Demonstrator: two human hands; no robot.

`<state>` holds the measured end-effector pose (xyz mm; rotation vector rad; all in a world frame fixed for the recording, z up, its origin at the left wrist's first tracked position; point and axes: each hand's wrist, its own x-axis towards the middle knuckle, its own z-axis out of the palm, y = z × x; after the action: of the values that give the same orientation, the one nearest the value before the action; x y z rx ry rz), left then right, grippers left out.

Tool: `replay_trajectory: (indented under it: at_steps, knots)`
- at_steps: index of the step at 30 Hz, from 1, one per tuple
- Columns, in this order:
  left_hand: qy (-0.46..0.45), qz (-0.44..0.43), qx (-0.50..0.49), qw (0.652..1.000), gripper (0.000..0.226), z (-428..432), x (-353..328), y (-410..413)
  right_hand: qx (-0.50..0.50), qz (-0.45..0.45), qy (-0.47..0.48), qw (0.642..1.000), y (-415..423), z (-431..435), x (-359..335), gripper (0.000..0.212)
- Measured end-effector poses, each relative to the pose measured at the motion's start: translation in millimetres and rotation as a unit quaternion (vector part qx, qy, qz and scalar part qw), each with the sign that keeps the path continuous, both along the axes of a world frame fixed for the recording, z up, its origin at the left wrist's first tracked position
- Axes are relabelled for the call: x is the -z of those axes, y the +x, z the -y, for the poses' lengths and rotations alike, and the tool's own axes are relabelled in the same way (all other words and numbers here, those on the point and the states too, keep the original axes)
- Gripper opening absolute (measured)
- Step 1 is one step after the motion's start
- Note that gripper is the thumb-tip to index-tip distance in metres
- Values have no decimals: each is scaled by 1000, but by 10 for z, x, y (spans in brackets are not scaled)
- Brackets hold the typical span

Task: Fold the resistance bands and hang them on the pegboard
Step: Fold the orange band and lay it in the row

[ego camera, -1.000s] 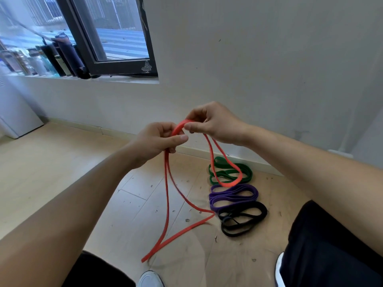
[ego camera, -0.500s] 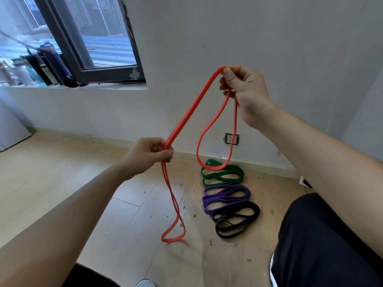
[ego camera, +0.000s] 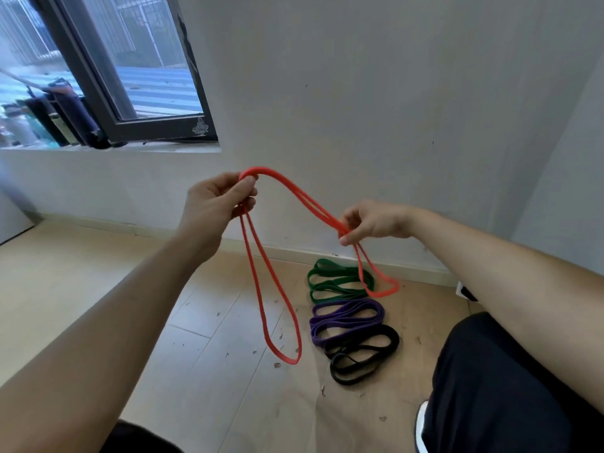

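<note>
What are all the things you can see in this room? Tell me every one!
Red band: one, orange-red, held up in the air by both hands, loops hanging down.
Green band: one, green, folded on the floor nearest the wall.
Purple band: one, purple, folded on the floor, between green and black.
Black band: one, black, folded on the floor, nearest the person.
Window: one, dark frame, upper left.
Bottles: several, dark and pale, on the windowsill.
Floor: pale wood, scattered bits.
Left hand: pinching the band's top.
Right hand: pinching the band lower down.
</note>
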<state>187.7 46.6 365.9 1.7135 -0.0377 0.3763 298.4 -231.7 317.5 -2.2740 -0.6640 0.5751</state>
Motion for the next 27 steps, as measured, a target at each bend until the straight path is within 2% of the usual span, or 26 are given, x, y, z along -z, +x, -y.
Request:
replay_trajectory:
  at_steps: [2,4,8,11,16,20,23,25,27]
  knots:
    - [13,7,17,1000,18,158,-18,23,-31,11,-17,999,-72,-129,-7,4]
    - [25,16,23,999,21,281,-38,44,-50,9,7,999,-141,-253,-40,6]
    - [94,27,37,995,19,379,-42,63,-33,17,128,991,-266,-452,-204,18]
    - [152,28,46,987,15,353,-14,37,-22,40,233,972,-350,-567,-334,26]
    - [192,24,39,980,19,183,18,-22,-3,139,235,962,-423,-643,-451,20]
    - [264,-13,61,962,12,82,119,-93,15,129,275,953,-440,-635,-487,17]
    - [223,-17,58,973,11,38,138,-135,19,113,291,950,-425,-611,-464,14]
    - [167,1,42,985,11,27,101,-144,14,105,268,958,-415,-587,-443,17]
    - [152,20,38,987,12,53,81,-141,-4,93,245,965,-435,-583,-421,21]
